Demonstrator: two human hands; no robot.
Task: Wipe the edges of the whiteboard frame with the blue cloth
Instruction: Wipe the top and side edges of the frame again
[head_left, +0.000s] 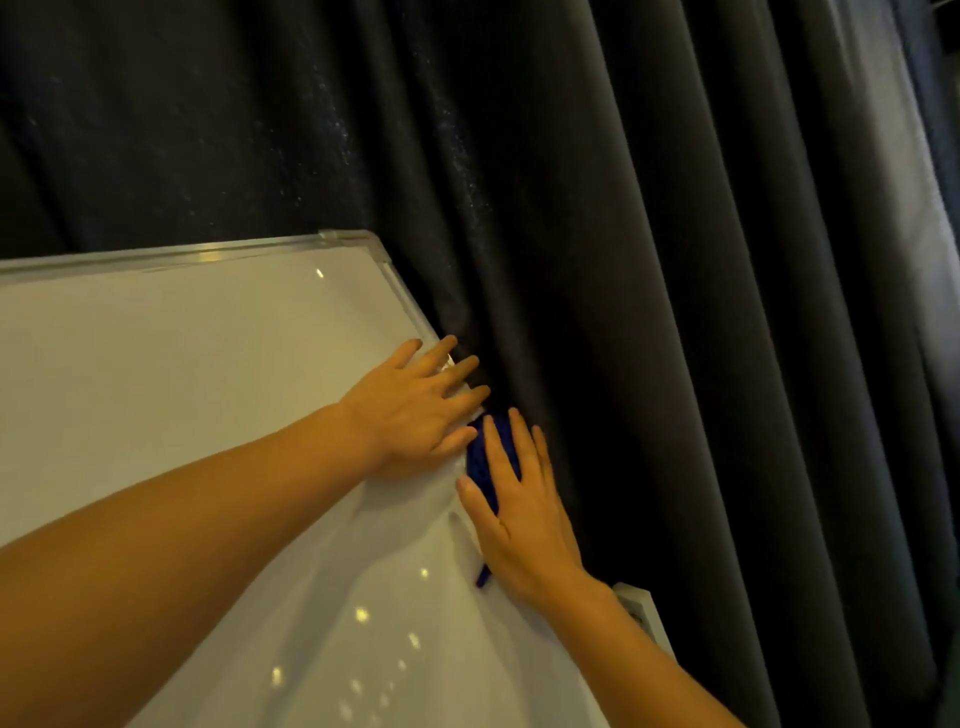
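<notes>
On the right-hand edge of the silver metal whiteboard frame (404, 294), the bunched dark blue cloth (479, 456) lies pressed under the right hand (524, 519). Its long axis follows that edge, and a thin tail pokes out below the palm toward the lower corner. The right hand's fingers lie nearly straight and spread over the cloth, thumb on the board side, pressing rather than clutching. Just above it, the left hand (415, 410) rests flat on the glossy white board surface (182, 364), holding nothing, fingertips reaching across the frame. Dark grey pleated curtains (675, 260) hang behind.
</notes>
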